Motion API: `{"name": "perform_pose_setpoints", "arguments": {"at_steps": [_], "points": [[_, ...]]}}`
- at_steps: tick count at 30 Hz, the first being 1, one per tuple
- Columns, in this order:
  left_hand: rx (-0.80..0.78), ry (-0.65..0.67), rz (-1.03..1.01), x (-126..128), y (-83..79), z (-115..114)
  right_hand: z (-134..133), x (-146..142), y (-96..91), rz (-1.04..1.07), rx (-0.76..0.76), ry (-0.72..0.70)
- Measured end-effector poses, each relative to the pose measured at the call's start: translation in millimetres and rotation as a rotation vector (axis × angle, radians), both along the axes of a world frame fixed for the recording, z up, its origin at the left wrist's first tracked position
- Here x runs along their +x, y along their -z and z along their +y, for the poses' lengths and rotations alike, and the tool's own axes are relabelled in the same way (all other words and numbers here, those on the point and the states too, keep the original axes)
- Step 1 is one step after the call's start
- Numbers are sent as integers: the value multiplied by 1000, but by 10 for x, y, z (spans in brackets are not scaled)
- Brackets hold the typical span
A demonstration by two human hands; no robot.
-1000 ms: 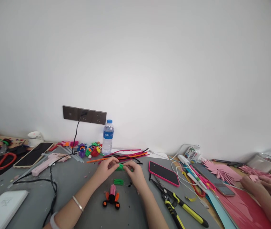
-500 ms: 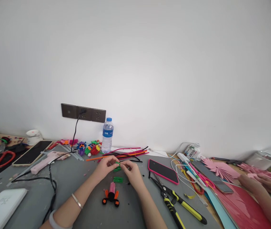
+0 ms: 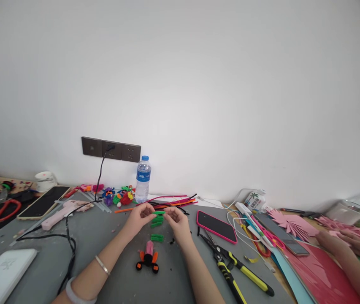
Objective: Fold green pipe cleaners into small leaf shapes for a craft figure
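Note:
My left hand (image 3: 139,218) and my right hand (image 3: 176,223) meet over the grey mat (image 3: 104,253), both pinching a folded green pipe cleaner (image 3: 157,219) from opposite ends. A second folded green piece (image 3: 157,237) lies on the mat just below them. Nearer to me sits a small pipe-cleaner figure (image 3: 147,258) in pink, orange and black. A silver bangle is on my left wrist.
A bundle of coloured pipe cleaners (image 3: 167,203), a water bottle (image 3: 142,180) and small figures (image 3: 118,196) lie behind my hands. A pink-cased phone (image 3: 216,227) and yellow pliers (image 3: 238,274) are at the right, a pink glue gun (image 3: 64,211) at the left. Another person's hands (image 3: 344,245) rest on pink paper.
The view has tilted up a little. My hands have shifted slightly and drawn the green pipe cleaner into longer folded loops between them.

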State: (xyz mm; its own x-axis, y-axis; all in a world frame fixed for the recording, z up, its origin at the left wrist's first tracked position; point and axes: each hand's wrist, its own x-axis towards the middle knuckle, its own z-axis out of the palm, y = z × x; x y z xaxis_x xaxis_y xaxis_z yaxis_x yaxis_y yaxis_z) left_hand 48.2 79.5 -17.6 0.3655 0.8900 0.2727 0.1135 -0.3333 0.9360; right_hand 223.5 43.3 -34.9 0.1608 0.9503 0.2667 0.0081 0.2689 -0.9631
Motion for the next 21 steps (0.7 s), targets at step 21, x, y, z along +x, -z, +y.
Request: {"name": "perform_pose_setpoints", "arguments": {"at_steps": [21], "points": [[42,-20,3,-1,3,-3,2,7,-7,-19,19,15]]}}
